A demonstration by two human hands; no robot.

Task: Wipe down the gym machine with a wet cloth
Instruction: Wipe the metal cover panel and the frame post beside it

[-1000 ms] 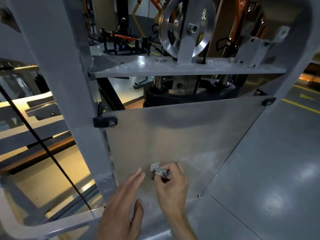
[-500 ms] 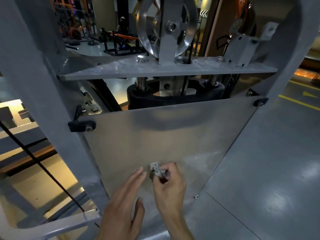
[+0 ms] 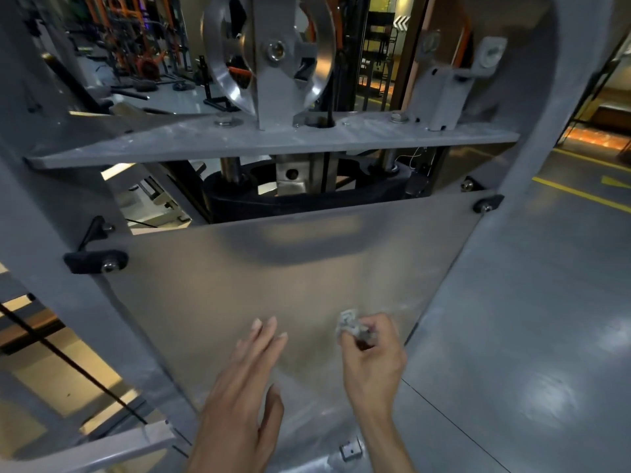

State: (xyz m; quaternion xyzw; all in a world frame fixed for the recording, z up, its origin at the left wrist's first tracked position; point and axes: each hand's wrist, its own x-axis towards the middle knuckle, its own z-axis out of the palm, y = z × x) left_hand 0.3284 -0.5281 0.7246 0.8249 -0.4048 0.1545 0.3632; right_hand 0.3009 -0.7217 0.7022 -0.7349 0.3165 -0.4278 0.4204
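A small crumpled wet cloth [image 3: 349,325] is pinched in the curled fingers of the right hand [image 3: 370,356] against the lower part of the gym machine's metal panel [image 3: 290,285]. The left hand [image 3: 244,397] is held beside it, fingers straight and spread flat.

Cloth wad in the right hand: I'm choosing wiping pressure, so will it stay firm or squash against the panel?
The cloth looks crumpled and soft, so it would probably flatten. The right hand pinches it easily, suggesting it is light.
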